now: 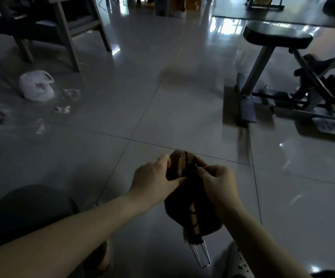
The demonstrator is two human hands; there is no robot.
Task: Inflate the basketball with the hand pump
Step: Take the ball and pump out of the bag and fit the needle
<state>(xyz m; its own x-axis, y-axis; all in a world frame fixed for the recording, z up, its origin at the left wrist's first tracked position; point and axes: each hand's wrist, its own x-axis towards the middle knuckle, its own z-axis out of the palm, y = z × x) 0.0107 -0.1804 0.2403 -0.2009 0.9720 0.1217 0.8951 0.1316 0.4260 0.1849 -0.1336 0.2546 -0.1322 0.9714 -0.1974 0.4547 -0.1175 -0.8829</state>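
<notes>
The basketball (182, 205) is sitting collapsed and wrinkled just above the floor, between the 2 hands. The left hand (152, 177) is gripping its upper fold. The right hand (217, 181) is pinching a thin needle (196, 165) against the surface. Needle insertion appears to be in progress; all pumping is still outstanding.

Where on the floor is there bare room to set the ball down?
Bare grey tiles ahead of the deflated brown basketball, between the white plastic bag and the black padded bench. Crowded: litter scraps left, bench base right.

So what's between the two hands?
The limp, deflated basketball, in the head view: the left hand grips its left side, the right hand pinches what looks like a needle against it.
</notes>
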